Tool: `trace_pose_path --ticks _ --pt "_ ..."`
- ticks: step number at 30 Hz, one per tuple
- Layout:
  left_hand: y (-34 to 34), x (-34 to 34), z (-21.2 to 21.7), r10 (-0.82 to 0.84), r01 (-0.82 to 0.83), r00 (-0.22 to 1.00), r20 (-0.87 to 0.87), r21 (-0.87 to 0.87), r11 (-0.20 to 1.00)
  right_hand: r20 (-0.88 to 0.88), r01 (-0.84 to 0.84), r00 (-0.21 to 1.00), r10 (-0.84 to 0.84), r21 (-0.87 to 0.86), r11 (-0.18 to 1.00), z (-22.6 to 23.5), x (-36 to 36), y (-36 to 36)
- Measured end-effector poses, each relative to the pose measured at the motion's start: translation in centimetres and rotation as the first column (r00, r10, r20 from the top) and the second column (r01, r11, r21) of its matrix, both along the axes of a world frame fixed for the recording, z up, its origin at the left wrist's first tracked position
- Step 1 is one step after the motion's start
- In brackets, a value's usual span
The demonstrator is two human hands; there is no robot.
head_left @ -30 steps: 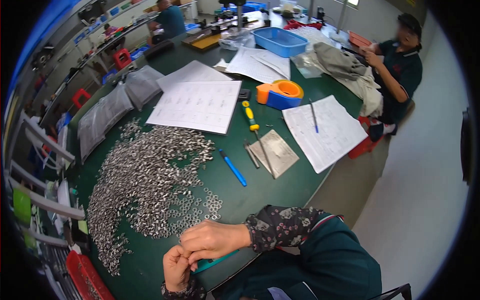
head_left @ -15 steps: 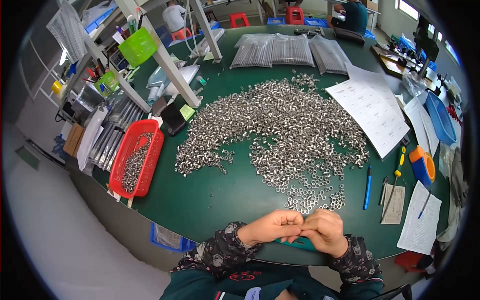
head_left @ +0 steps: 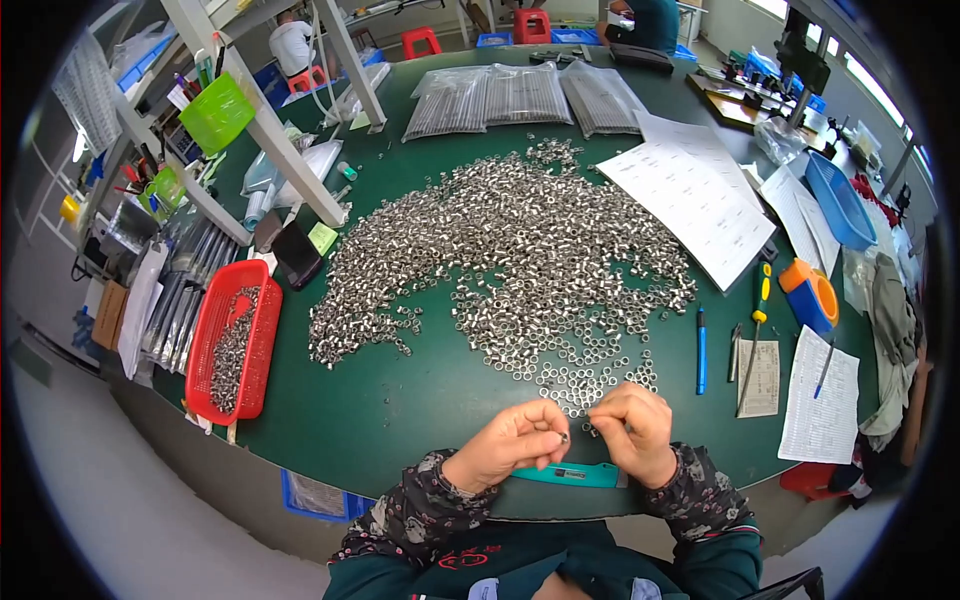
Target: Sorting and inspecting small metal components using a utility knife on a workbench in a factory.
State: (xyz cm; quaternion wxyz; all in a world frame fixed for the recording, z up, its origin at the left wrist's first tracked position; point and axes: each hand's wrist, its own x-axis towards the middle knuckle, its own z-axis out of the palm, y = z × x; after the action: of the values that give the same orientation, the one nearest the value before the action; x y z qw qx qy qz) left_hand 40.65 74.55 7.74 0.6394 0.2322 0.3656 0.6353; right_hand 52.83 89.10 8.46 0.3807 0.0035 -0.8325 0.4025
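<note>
A green table spreads across the middle of the room. On its left side a pale rack rises, its posts slanting in this view. Grey floor shows at the near left, between the table and a plain, pale wall; a blue crate sits there, partly under the table. At the far side are two red stools, with a pale bench behind them. Another red seat is partly hidden at the near right. At the far right, bright windows glare white, and the table is evenly lit.
</note>
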Motion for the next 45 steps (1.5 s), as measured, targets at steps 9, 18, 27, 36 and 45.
trace_pose_path --ticks 9,18,27,36,45 --pt "0.5 -1.2 -1.1 0.230 -0.250 0.966 0.117 0.208 0.946 0.084 0.054 0.994 -0.071 0.188 0.981 0.5 0.2 0.8" --pt "0.9 -1.8 -0.7 0.301 -0.343 0.937 0.175 0.316 0.884 0.394 -0.137 0.918 -0.045 0.419 0.897 0.6 5.6 -2.7" --pt "0.5 -1.7 -1.1 0.320 -0.365 0.929 0.184 0.323 0.873 0.325 0.142 0.896 -0.301 0.433 0.890 1.0 8.2 -1.1" --pt "0.3 -2.0 -0.7 0.353 -0.394 0.917 0.188 0.278 0.876 0.344 0.075 0.911 -0.228 0.406 0.911 1.2 7.5 -2.2" --pt "0.9 -2.9 -1.9 0.357 -0.425 0.894 0.271 0.259 0.867 0.414 -0.047 0.897 -0.153 0.433 0.900 1.2 5.2 -4.1"
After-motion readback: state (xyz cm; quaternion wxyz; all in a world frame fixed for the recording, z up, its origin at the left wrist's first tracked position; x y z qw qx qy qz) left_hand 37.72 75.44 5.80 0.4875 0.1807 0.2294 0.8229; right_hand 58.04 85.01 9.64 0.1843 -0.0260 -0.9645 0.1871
